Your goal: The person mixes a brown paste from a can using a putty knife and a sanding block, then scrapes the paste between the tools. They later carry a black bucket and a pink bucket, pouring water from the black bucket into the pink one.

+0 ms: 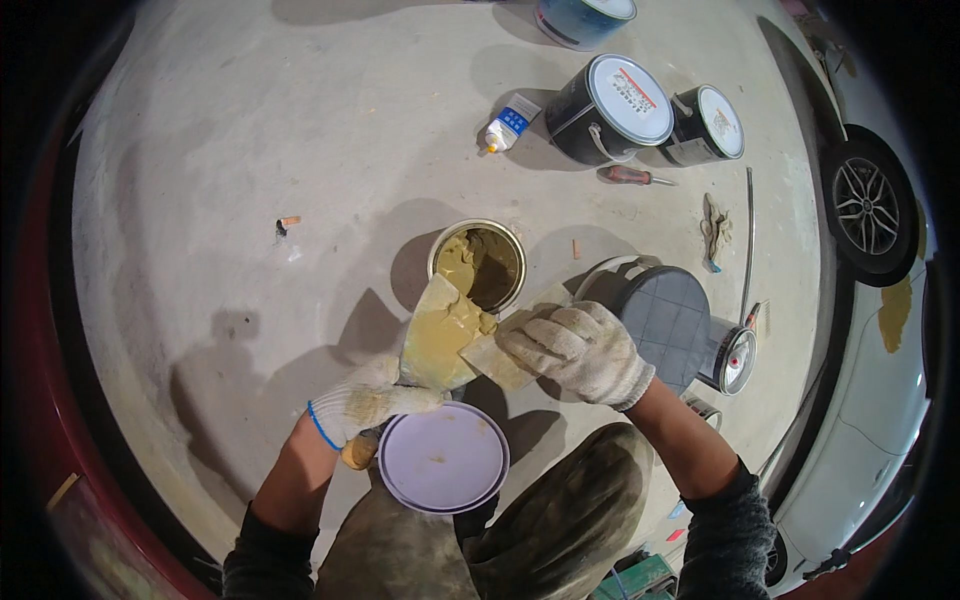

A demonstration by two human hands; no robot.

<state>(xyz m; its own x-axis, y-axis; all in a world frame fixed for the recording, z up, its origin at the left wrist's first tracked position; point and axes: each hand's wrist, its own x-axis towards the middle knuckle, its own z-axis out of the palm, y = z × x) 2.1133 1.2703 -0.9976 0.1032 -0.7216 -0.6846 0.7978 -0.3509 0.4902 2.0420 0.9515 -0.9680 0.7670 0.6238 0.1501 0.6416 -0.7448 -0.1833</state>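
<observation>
My left hand point(375, 405), in a white knit glove, is closed round a wide putty knife point(415, 350); its wooden handle end shows below the glove. Yellowish putty point(450, 335) lies heaped on that blade. Gloved too, my right hand point(580, 350) grips a flat, pale scraper point(497, 362), its edge against the putty on the blade. Just beyond the blade stands an open can point(522, 270) holding more of the putty. A round, pale lilac lid point(443, 457) is under my left hand, above my legs; whether the hand also holds it I cannot tell.
Right of the can are a grey-topped stool point(660, 320) and a small tin point(738, 360). Farther off stand lidded buckets point(630, 100), a white-blue tube point(513, 122), a screwdriver point(630, 175) and a crumpled glove point(714, 232). Cars flank both sides, one with a wheel point(868, 205) showing.
</observation>
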